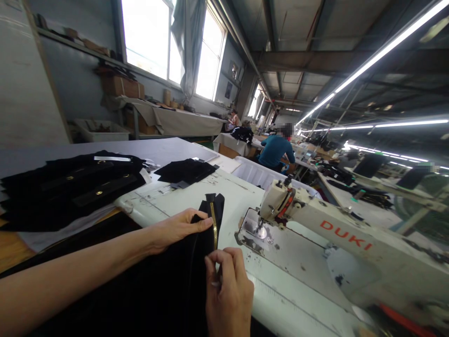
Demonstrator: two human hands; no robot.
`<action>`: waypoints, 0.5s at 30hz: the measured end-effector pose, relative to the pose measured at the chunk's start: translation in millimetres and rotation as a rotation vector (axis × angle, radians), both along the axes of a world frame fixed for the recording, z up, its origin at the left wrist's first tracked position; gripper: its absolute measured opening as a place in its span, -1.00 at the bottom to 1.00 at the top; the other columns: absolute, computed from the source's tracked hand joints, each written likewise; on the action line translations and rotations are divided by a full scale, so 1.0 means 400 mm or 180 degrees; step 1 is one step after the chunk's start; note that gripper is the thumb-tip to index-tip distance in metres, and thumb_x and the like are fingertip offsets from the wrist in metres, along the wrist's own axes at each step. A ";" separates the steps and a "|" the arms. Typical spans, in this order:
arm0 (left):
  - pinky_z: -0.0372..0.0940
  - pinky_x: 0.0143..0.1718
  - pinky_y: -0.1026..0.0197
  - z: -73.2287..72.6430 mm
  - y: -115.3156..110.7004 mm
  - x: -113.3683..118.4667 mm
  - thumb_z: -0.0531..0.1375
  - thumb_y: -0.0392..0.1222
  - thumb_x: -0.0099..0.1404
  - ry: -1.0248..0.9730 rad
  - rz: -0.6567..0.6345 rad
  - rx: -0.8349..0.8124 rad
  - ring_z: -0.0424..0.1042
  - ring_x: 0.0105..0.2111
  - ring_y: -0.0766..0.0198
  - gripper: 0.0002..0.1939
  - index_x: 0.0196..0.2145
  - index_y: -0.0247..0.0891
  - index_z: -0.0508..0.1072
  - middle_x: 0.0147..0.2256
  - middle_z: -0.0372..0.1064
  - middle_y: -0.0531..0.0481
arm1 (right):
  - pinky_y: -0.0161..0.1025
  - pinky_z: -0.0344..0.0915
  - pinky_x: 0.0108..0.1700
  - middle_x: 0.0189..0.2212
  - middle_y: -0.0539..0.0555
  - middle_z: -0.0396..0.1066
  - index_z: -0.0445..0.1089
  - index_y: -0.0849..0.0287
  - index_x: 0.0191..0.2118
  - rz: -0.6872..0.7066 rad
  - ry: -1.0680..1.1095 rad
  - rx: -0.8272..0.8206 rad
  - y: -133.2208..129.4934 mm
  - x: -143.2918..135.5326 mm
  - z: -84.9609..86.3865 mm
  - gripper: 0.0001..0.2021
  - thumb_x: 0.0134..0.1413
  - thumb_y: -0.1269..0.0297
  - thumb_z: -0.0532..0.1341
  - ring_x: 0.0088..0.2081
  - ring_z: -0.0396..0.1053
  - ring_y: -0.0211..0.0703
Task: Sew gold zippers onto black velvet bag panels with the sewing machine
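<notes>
A gold-toothed zipper on black tape runs along the edge of a black garment piece that spreads over my lap and the table's front. My left hand is closed on the fabric beside the zipper's upper part, thumb lying on top near the teeth. Lower down, my right hand pinches the zipper's edge between thumb and fingers. To the right of both hands stands the sewing machine, its needle and presser foot above a worn metal plate, apart from the fabric.
Black fabric pieces with gold eyelets are stacked at left, and a smaller black pile lies behind my hands. Past the table are a white plastic bin and a co-worker in a teal top. Windows line the far wall.
</notes>
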State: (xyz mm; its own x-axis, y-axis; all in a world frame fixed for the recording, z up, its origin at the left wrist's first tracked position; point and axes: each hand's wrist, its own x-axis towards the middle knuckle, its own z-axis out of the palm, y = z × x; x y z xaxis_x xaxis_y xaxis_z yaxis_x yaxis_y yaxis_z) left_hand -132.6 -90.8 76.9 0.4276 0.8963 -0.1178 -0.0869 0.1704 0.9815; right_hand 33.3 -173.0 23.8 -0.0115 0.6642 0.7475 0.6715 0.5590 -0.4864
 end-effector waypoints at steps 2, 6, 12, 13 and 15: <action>0.27 -0.49 0.38 0.002 0.000 0.000 0.48 0.19 0.08 -0.0027 -0.0046 -0.0017 0.35 -0.51 0.35 -0.53 -0.41 -0.31 0.55 -0.50 0.44 0.05 | -0.27 0.18 -0.42 -0.32 0.02 0.33 0.31 0.06 -0.21 -0.0075 -0.0077 -0.0090 -0.004 -0.003 0.008 -0.84 0.40 0.35 0.02 -0.44 0.33 -0.20; 0.28 -0.47 0.39 0.008 0.001 -0.001 0.47 0.23 0.06 -0.0129 -0.0033 -0.0068 0.34 -0.52 0.38 -0.51 -0.41 -0.28 0.53 -0.50 0.44 0.08 | -0.33 0.19 -0.46 -0.42 -0.05 0.23 0.22 0.07 -0.33 -0.0048 0.0476 -0.0030 -0.015 0.023 0.029 -0.83 0.37 0.33 0.06 -0.49 0.26 -0.27; 0.33 -0.43 0.36 0.007 0.003 -0.002 0.48 0.25 0.03 -0.0148 -0.0063 -0.0185 0.38 -0.50 0.36 -0.47 -0.40 -0.31 0.54 -0.47 0.47 0.04 | -0.39 0.28 -0.36 -0.28 -0.02 0.37 0.42 0.06 -0.21 0.0170 0.0787 -0.0085 -0.018 0.066 0.052 -0.91 0.35 0.36 0.18 -0.40 0.36 -0.32; 0.32 -0.44 0.36 0.007 0.003 -0.001 0.48 0.27 0.01 -0.0151 -0.0049 -0.0180 0.38 -0.51 0.36 -0.46 -0.40 -0.30 0.53 -0.49 0.46 0.05 | -0.40 0.26 -0.42 -0.27 -0.02 0.37 0.43 0.05 -0.18 0.0264 0.0769 -0.0147 -0.017 0.062 0.051 -0.94 0.32 0.37 0.22 -0.43 0.35 -0.34; 0.30 -0.48 0.37 0.006 0.002 0.001 0.48 0.29 -0.02 -0.0144 -0.0013 -0.0148 0.35 -0.53 0.37 -0.44 -0.42 -0.29 0.53 -0.52 0.44 0.07 | -0.41 0.24 -0.46 -0.29 -0.04 0.36 0.43 0.05 -0.17 0.0443 0.0700 -0.0170 -0.013 0.049 0.043 -0.92 0.30 0.39 0.24 -0.47 0.33 -0.35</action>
State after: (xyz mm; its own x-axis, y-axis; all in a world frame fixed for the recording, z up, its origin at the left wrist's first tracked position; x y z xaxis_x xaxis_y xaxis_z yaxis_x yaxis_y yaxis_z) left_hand -132.2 -90.1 79.1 0.4371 0.8885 -0.1397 -0.1301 0.2161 0.9677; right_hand 53.1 -178.3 41.1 0.0531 0.7062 0.7060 0.4648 0.6082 -0.6434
